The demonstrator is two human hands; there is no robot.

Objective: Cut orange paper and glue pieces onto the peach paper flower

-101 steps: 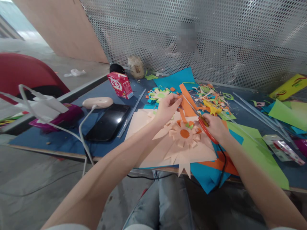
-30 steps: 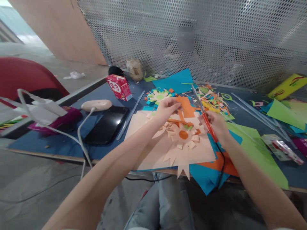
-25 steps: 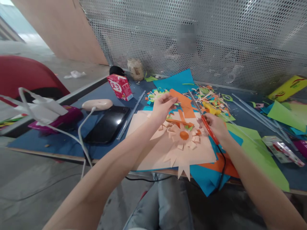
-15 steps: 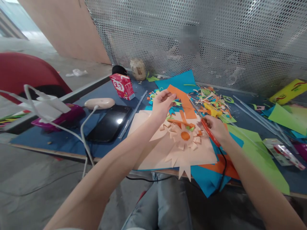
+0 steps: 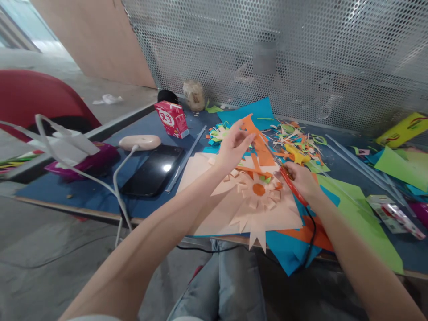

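My left hand (image 5: 236,142) is closed on the upper left part of an orange paper piece (image 5: 265,154), whose top corner bends upward beside the fingers. My right hand (image 5: 302,178) wraps a red-handled tool (image 5: 294,187) with a slim metal front part, which lies along the right edge of the orange paper. A black cord (image 5: 313,223) runs from the tool's rear end. Below the hands, a peach paper flower (image 5: 259,189) with an orange centre and curled petals lies on peach sheets (image 5: 214,218). Fingers partly hide the paper's left side.
Paper scraps (image 5: 297,133) and a yellow plastic piece (image 5: 297,154) lie beyond my right hand. Green sheets (image 5: 361,214) spread to the right. On the left are a black phone (image 5: 154,171), a clear stick (image 5: 186,158), a red box (image 5: 172,119) and white cables (image 5: 115,187).
My left hand has moved slightly right and turned, bending the orange paper's top corner upward. My right hand and the red-handled tool have stayed nearly in place.
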